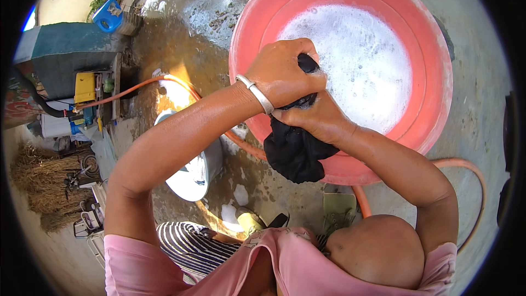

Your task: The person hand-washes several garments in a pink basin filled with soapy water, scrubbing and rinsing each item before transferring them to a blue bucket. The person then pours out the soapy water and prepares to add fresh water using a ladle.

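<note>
Over the near left rim of a large pink basin [249, 33], both my hands are closed on a black cloth [298, 151]. My left hand [285, 71], with a pale bangle at its wrist, grips the upper end in a fist, and a bit of black fabric pokes out by the thumb. Just below it my right hand [315, 118] clasps the same cloth, pressed up against the left. The cloth looks wet and bunched, its loose lower part hanging over the basin's near edge. White suds [356, 60] cover the water in the basin.
A white tub [189, 183] stands left of the basin on the wet floor. An orange hose [181, 81] curves from the left and passes under the basin. Farther left are a blue plastic container [108, 16], a yellow box [85, 87] and a straw heap [46, 181].
</note>
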Demonstrator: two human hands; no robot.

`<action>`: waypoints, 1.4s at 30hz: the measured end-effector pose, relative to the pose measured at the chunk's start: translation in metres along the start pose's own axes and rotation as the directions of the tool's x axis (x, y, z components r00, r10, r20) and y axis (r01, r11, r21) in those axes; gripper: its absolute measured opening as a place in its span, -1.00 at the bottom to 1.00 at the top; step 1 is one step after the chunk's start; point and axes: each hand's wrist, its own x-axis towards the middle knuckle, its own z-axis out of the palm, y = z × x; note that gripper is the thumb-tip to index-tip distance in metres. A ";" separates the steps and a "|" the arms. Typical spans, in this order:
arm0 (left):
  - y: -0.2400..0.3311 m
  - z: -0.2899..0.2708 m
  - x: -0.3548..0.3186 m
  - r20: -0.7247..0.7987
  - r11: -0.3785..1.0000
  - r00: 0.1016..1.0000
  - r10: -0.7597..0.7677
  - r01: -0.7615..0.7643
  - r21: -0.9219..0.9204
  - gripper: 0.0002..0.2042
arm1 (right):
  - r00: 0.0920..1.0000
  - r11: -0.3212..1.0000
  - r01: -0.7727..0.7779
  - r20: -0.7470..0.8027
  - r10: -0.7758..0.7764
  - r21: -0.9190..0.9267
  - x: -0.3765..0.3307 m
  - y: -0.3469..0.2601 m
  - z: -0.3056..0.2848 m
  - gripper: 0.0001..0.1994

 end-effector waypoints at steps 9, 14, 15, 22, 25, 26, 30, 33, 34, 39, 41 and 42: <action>-0.005 0.016 0.009 -0.043 0.994 0.998 -0.045 0.049 0.096 -0.74 | 0.997 0.996 -0.007 -0.076 0.000 -0.085 0.008 0.024 -0.008 -0.55; -0.010 0.021 0.016 -0.061 0.991 0.996 -0.064 0.070 0.110 -0.73 | 0.991 0.985 0.032 -0.126 -0.054 -0.167 0.010 0.024 -0.010 -0.53; -0.012 0.022 0.019 -0.057 0.991 0.996 -0.067 0.073 0.109 -0.73 | 0.990 0.985 0.025 -0.135 -0.049 -0.172 0.012 0.025 -0.011 -0.52; -0.013 0.025 0.033 -0.092 0.992 0.992 -0.082 0.091 0.089 -0.73 | 0.964 0.978 0.097 -0.225 -0.139 -0.187 0.022 0.025 -0.017 -0.49; -0.005 0.014 0.038 -0.229 0.998 0.972 -0.044 0.050 0.023 -0.58 | 0.951 0.975 0.220 -0.216 -0.220 -0.026 0.024 0.003 -0.016 -0.50; 0.000 0.011 0.039 -0.281 1.000 0.959 -0.020 0.018 -0.010 -0.53 | 0.959 0.981 0.190 -0.203 -0.196 -0.045 0.022 -0.006 -0.021 -0.54; -0.003 0.008 0.035 -0.390 0.865 0.917 0.084 -0.262 -0.428 -0.11 | 0.900 0.936 0.341 -0.317 -0.299 0.087 0.021 -0.035 -0.029 -0.64; 0.011 0.030 -0.003 -0.306 0.784 0.952 -0.010 -0.182 -0.594 -0.19 | 0.844 0.901 0.419 -0.415 -0.340 0.114 0.024 -0.046 -0.055 -0.65; 0.002 0.043 -0.009 -0.330 0.805 0.944 -0.020 -0.180 -0.565 -0.22 | 0.797 0.874 0.485 -0.430 -0.424 0.036 0.027 -0.049 -0.061 -0.64; 0.014 0.086 -0.003 -0.292 0.162 0.923 -0.251 -0.257 -0.953 -0.26 | 0.767 0.854 0.516 -0.480 -0.426 0.066 0.019 -0.056 -0.045 -0.63; 0.018 0.091 0.002 -0.178 -0.050 0.947 -0.266 -0.198 -0.979 -0.25 | 0.758 0.835 0.549 -0.438 -0.483 0.030 0.019 -0.059 -0.042 -0.62; 0.021 0.093 0.001 -0.141 -0.134 0.965 -0.221 -0.173 -0.976 -0.24 | 0.760 0.830 0.558 -0.408 -0.506 0.010 0.016 -0.061 -0.039 -0.62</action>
